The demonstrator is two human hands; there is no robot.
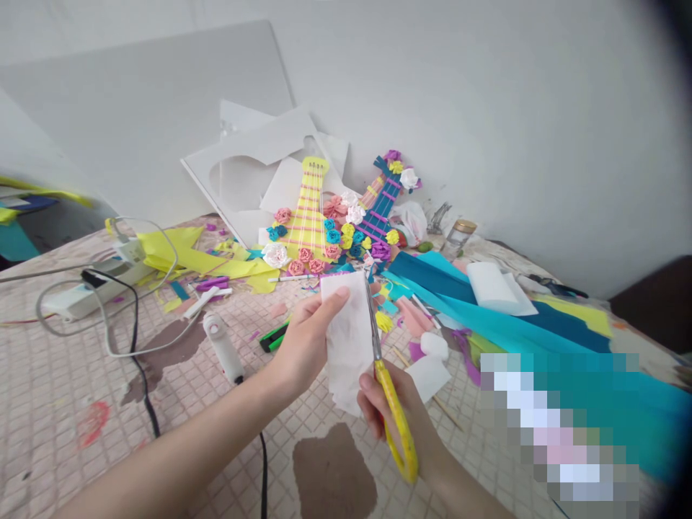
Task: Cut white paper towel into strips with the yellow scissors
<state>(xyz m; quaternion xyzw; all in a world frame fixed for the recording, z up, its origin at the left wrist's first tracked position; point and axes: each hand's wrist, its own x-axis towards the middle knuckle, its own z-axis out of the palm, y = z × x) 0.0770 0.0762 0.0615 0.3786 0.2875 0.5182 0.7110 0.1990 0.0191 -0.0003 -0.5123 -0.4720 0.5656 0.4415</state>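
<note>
My left hand (305, 339) pinches a folded strip of white crepe paper (349, 346) near its upper left edge, thumb on top. In my right hand (397, 404) are scissors (392, 411) with yellow handles, their blades pointing away from me along the strip's right edge. Whether the blades bite into the paper I cannot tell. Behind the strip stand a yellow paper guitar (309, 209) ringed with paper flowers and a dark blue guitar (381, 202) with purple bars. A green cutter (274, 336) lies just left of my left hand.
A white glue gun (221, 346) and a power strip (91, 292) with loose cables lie on the left. Teal crepe paper (459, 292) and a white roll (491, 286) spread over the right. Paper scraps litter the table; cut white boards (254, 148) lean on the wall near a jar (461, 234).
</note>
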